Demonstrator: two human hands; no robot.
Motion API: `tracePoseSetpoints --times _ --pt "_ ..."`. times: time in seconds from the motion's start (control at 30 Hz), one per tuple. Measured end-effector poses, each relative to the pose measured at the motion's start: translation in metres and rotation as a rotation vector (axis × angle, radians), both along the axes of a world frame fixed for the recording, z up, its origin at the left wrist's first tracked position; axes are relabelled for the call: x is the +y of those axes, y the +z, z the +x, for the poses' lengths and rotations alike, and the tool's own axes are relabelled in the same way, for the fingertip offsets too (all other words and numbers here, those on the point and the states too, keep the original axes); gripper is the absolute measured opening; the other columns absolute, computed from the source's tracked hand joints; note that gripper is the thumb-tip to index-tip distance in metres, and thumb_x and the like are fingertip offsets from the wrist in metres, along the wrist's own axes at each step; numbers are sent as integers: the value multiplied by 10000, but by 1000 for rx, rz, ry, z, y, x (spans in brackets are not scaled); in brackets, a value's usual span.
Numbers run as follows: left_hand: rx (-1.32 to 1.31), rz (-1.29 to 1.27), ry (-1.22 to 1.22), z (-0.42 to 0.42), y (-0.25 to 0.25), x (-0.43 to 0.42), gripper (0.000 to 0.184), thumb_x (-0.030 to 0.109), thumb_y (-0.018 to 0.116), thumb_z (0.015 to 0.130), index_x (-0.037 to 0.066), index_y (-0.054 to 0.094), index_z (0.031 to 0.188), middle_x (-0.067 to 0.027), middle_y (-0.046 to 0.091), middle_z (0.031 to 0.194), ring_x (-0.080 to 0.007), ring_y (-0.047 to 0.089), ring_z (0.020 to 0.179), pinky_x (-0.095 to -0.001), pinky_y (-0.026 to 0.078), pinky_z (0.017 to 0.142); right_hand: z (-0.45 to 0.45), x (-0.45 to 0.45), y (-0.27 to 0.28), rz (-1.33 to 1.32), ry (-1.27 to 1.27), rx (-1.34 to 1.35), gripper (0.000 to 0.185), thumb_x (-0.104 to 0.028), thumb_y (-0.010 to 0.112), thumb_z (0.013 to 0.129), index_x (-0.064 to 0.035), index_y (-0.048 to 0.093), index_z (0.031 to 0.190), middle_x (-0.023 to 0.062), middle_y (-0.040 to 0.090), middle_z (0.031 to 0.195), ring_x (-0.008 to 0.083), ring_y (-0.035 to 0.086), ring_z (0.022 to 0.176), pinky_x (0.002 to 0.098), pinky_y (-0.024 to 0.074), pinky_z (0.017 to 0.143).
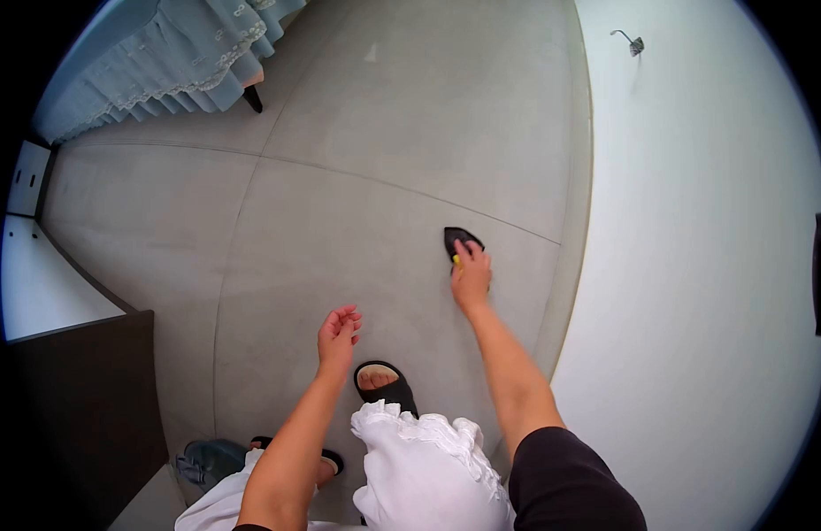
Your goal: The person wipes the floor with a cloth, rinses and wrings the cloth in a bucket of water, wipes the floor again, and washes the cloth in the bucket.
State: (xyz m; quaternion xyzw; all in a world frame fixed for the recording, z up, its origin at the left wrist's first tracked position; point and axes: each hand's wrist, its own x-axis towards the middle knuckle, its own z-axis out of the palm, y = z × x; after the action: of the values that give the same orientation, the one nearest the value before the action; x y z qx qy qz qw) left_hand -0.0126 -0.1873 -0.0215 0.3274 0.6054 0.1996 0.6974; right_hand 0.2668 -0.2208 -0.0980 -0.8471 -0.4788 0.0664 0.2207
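Observation:
Out in front, my right hand (pixel 471 273) is closed on a dark, pointed object (pixel 462 237) with a bit of yellow beside the fingers. The object is low over or on the grey floor (pixel 340 221); whether it touches the floor I cannot tell. My left hand (pixel 339 336) hangs above the floor with its fingers partly curled and apart, holding nothing. Just below and to its right is my foot in a black sandal (pixel 384 386).
A light blue ruffled cloth (pixel 172 62) hangs at the upper left, above a dark furniture leg (pixel 253 97). A white wall (pixel 685 265) with a small hook (pixel 636 46) runs along the right. Dark furniture (pixel 83 407) and a dark bag-like item (pixel 218 465) are at the lower left.

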Motion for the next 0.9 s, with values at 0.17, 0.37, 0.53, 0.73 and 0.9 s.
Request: tracePoseSetpoints --times 0.17,0.37,0.53,0.73,0.9 --pt "-70 -36 -102 26 -5 -5 230 126 491 947 158 574 1159 33 608 1076 -66 542 936 -255 442 789 -94 -35 -10 -39 589 22 396 -104 558 790 -147 591 1183 74 528 1218 331 525 1076 490 440 825" --pt "-68 20 -181 50 -3 -3 243 131 487 950 164 572 1176 35 608 1082 -63 537 938 -255 441 797 19 31 14 -179 561 -311 375 -202 549 872 -301 548 1234 -5 493 1311 268 440 1231 507 391 931" --pt "-75 26 -188 55 10 -2 238 134 488 951 159 575 1172 32 608 1084 -65 539 935 -252 439 799 79 -52 11 -305 -73 -27 472 -235 566 872 -353 471 1318 -12 407 1389 257 398 1223 539 364 930" --pt "-105 20 -194 59 19 -14 234 136 492 954 158 574 1173 33 611 1084 -63 542 927 -248 440 793 -74 -141 -1 -257 202 -155 518 -176 610 789 -331 533 1277 16 506 1283 285 477 1094 469 411 861" --pt "-87 36 -203 48 15 -30 230 134 498 954 156 575 1170 32 614 1080 -62 544 922 -246 443 786 -37 -63 -15 -190 595 -268 423 -206 517 858 -351 527 1255 -19 471 1331 251 452 1193 497 404 848"
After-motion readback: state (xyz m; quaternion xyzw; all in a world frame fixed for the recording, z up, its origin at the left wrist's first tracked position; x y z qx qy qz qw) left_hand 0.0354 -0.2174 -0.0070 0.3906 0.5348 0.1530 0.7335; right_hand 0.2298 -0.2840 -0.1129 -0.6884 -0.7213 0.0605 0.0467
